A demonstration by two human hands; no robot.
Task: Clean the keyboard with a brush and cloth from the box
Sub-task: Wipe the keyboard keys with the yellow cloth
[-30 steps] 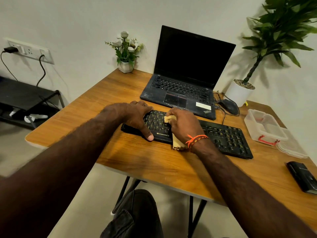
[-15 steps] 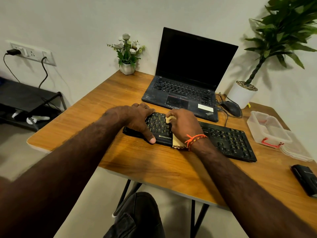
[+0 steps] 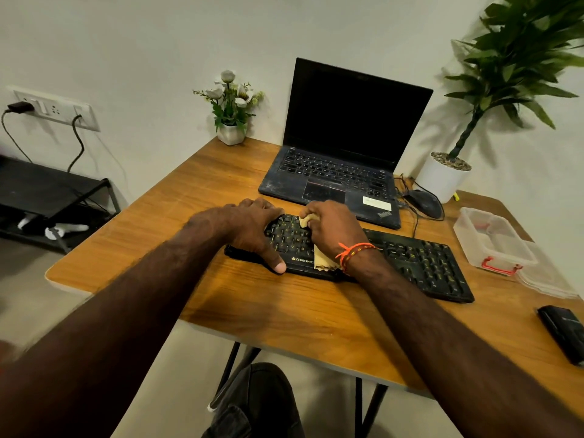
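Mostly hidden: the left third of the keyboard point(image 3: 420, 263) sits under both hands, so the keys there can't be read. Left hand point(image 3: 249, 229) clamps the keyboard's left end, fingers curled over the far edge, thumb pressed on the near edge. Right hand point(image 3: 335, 229) holds a yellow cloth point(image 3: 324, 259) bunched against the keys; only a bit of cloth shows at the fingertips and a corner below the wrist, the rest is covered. Orange thread band point(image 3: 354, 251) on the right wrist. Keyboard lies at table point(image 3: 158, 235) centre, running toward 3 o'clock.

Box point(image 3: 493, 241) at 3 o'clock of the keyboard, clear plastic, lid off, red latch on its near side; contents too blurred to tell, something reddish inside. Clear lid point(image 3: 550, 279) lies just beside it, partly under it. Black object point(image 3: 565, 330) at 4 o'clock, cut off by the frame edge, can't identify. No brush can be made out.

Laptop point(image 3: 341, 147) at 12 o'clock, open, screen dark. Mouse point(image 3: 425, 202) just right of it. Flower pot point(image 3: 232, 121) at 11 o'clock, big plant point(image 3: 493, 90) at 2 o'clock, top cropped. Wall socket point(image 3: 53, 109) at 9 o'clock with two cables plugged in.

Writing: "ZEBRONICS" on the keyboard's near edge, last letter hidden by cloth. "ThinkPad" on the laptop's corner, plus a white sticker, unreadable.
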